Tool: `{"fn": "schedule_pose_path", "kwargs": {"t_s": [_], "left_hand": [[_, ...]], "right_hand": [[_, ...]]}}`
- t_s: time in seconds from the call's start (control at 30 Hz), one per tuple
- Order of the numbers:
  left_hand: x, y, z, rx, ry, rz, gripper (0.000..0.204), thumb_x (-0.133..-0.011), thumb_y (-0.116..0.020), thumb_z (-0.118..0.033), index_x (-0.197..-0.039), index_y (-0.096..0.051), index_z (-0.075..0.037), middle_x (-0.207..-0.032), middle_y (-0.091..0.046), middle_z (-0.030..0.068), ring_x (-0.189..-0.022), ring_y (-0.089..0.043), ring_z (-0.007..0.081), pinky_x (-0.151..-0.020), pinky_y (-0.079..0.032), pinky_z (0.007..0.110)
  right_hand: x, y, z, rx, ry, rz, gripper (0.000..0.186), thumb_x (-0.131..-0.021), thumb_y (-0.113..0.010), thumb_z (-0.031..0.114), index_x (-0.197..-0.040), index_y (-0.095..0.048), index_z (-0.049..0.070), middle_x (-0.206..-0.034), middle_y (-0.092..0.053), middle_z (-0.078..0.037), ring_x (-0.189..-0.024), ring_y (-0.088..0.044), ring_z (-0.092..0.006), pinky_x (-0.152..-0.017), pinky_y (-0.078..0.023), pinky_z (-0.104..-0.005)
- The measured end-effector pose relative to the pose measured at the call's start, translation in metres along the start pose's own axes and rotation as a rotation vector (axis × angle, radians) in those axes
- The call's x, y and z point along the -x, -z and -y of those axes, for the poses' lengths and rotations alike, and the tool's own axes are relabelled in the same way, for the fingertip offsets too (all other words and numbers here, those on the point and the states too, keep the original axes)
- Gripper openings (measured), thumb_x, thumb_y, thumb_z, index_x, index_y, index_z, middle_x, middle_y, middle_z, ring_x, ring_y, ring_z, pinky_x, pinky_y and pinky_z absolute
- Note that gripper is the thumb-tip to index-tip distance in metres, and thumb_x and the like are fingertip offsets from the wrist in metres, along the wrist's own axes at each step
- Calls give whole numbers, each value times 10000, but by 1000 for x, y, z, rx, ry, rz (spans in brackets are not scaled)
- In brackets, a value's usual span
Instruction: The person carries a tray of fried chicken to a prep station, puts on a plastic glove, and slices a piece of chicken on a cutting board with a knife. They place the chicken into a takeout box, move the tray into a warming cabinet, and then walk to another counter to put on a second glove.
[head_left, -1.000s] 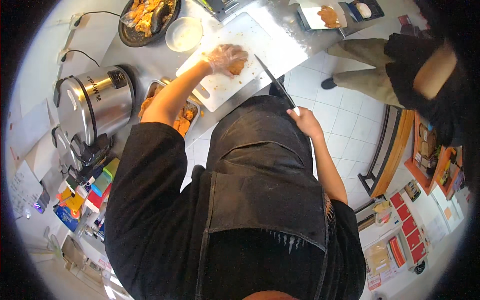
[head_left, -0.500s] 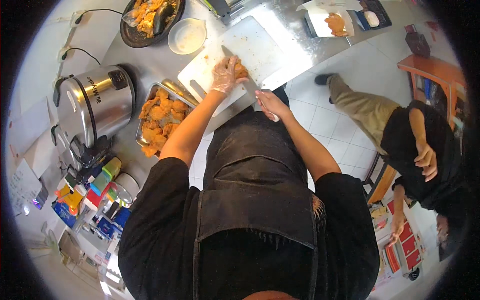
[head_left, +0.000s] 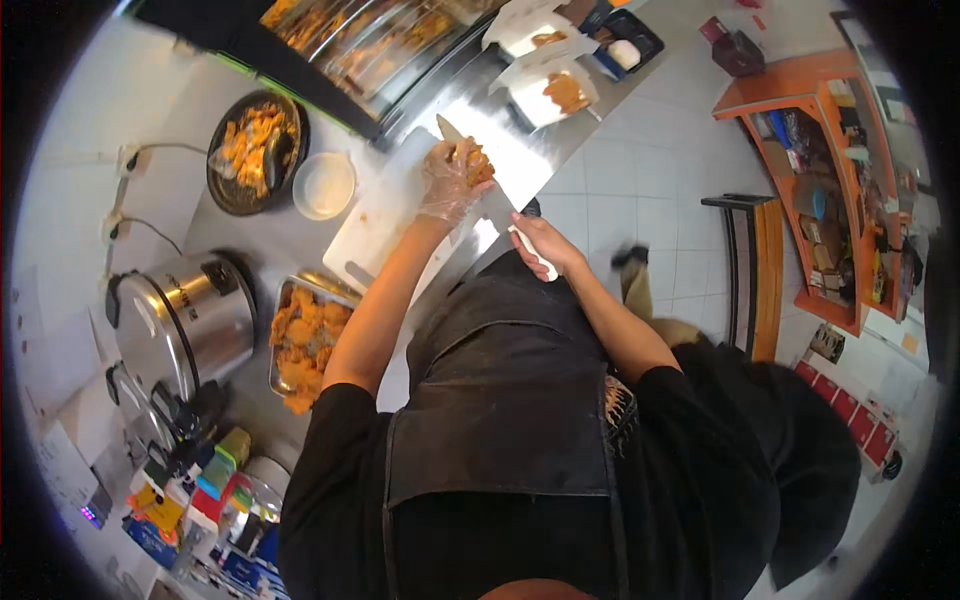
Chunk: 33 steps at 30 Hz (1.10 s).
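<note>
At centre: left hand (head_left: 445,188) in a clear plastic glove, fingers curled over a browned fried piece (head_left: 482,167); bare right hand (head_left: 546,243), closed around the white handle of a knife (head_left: 497,210). Below the hands: white cutting board (head_left: 375,225), aslant on a steel counter (head_left: 270,250). Leftward on the counter: metal tray (head_left: 276,345) heaped with fried pieces, white bowl (head_left: 325,187), black pan (head_left: 222,195) of orange food, silver cooker (head_left: 212,312). Beyond: glass case (head_left: 370,55) and open white boxes (head_left: 526,104). Rightward: tiled floor (head_left: 680,230), bench (head_left: 765,285), orange shelving (head_left: 785,93). Hidden: middle of the blade, behind glove and fried piece, tip emerging on the far side; impossible to tell whether beneath or through the food, or whether food and board in contact. Lost in glare: right end of the board. Largely covered by the wearer's right shoulder: second person (head_left: 815,450) in dark clothing. Cut off by the upper rim: glass case. Near counter edge: diagonal, close to the knife handle, with apron (head_left: 500,430) just beside. Open room: bare steel between bowl and tray; bare floor between counter edge and bench.
</note>
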<state>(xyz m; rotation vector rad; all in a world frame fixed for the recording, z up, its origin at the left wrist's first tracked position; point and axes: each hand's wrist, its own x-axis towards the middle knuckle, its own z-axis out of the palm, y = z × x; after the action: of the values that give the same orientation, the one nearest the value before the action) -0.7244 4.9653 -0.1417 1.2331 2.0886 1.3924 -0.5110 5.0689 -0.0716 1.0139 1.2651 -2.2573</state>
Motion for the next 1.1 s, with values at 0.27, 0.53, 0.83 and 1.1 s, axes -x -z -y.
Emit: {"fn": "schedule_pose_path", "kwargs": {"t_s": [0.27,0.53,0.83,1.1], "left_hand": [[-170,-145,-93,-323,-195,196,963,-677,-930,-419,-1482,-483,-135,-1387,-476,200,-1259,-499,407,-1066,-434,518],[-338,-309,-98,-343,-49,331,1063,-727,-909,-378,-1570,-324,-103,-1451,-474,224,-1329,-476,453,-1142,-384,527],[-514,-373,-54,-567,68,180,1003,-849,-818,-458,-1581,-292,-19,-1366,-557,290,-1277,-539,454,-1093,-431,496],[-534,-397,-46,-648,39,-134,501,-836,-830,-277,-1239,-637,-50,-1109,-688,187,-1098,-641,366,-992,-495,462]], "right_hand": [[60,168,70,-137,89,-158,543,-1102,-414,528,-859,-503,51,-488,-407,-26,-290,-380,-144,-258,-344,-322],[46,345,160,-226,111,-277,550,-1092,-427,553,-860,-504,60,-474,-402,-28,-288,-374,-146,-263,-343,-320],[-28,462,249,-157,91,-293,589,-1081,-443,564,-869,-517,20,-463,-411,-39,-297,-413,-180,-292,-376,-362],[83,473,167,-153,72,-338,505,-1113,-417,463,-883,-512,23,-459,-411,-32,-292,-418,-155,-286,-356,-332]]}}
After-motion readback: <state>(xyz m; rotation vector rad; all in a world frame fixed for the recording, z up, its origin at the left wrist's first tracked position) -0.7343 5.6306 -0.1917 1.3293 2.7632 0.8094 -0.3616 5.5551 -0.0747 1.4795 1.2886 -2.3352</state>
